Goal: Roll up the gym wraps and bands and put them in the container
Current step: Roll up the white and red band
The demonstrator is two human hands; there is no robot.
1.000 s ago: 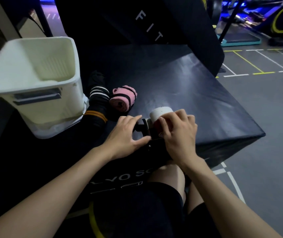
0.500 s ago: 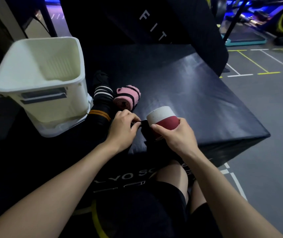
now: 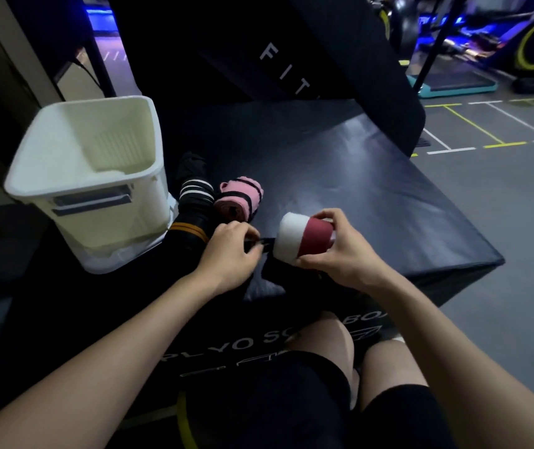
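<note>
Lifted now, the soft red-and-white roll (image 3: 301, 238) sits gripped in right fingers (image 3: 315, 262); left fingers (image 3: 248, 241) pinch its black strap (image 3: 267, 244) near the surface (image 3: 372, 196) edge

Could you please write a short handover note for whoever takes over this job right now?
Right hand: shut on the red and white roll, held just above the black box.
Left hand: fingers pinch the roll's black tail end.
Pink roll and black striped wrap lie on the box beside the white container.
Done: the pink roll looks rolled, the red and white one nearly.
Left: secure the tail, roll the black wrap if it is loose, and put all three in the container, where I can see no wraps yet.
</note>
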